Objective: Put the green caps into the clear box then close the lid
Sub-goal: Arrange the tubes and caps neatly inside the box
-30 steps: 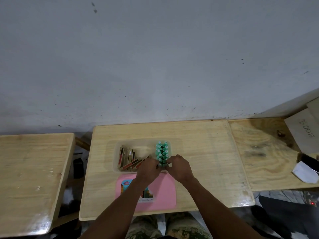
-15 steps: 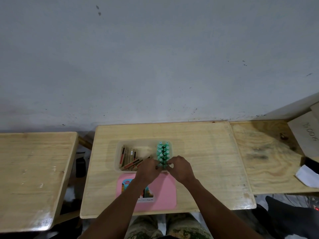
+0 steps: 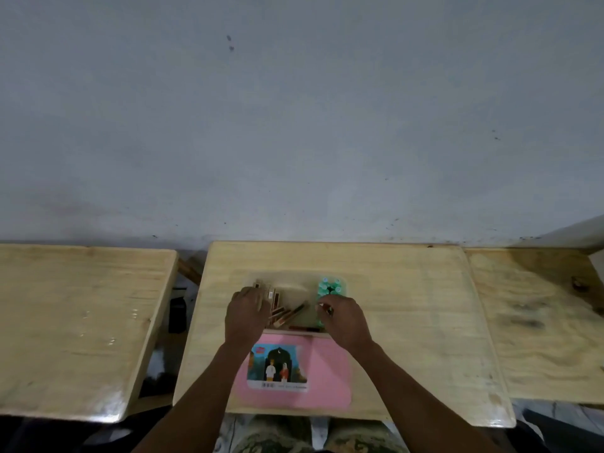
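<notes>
A clear box (image 3: 295, 281) sits in the middle of the wooden desk (image 3: 408, 305). Several green caps (image 3: 329, 287) stand packed at its right end, and brown sticks (image 3: 287, 313) lie in its left part. My left hand (image 3: 246, 313) rests over the box's left end with fingers stretched forward. My right hand (image 3: 343, 318) hovers over the nearer green caps, its fingertips pinching something small and pale green; the caps beneath it are hidden. The pink lid (image 3: 330, 371), with a picture sticker, lies flat on the desk just in front of the box.
A second wooden desk (image 3: 75, 322) stands to the left across a gap, and a third (image 3: 539, 322) adjoins on the right. A grey wall (image 3: 294, 125) rises right behind the desks. My knees show below the desk's front edge.
My hands have parted: the left slid left onto the box's left end, and the right stayed by the green caps. The brown sticks between them are now uncovered.
</notes>
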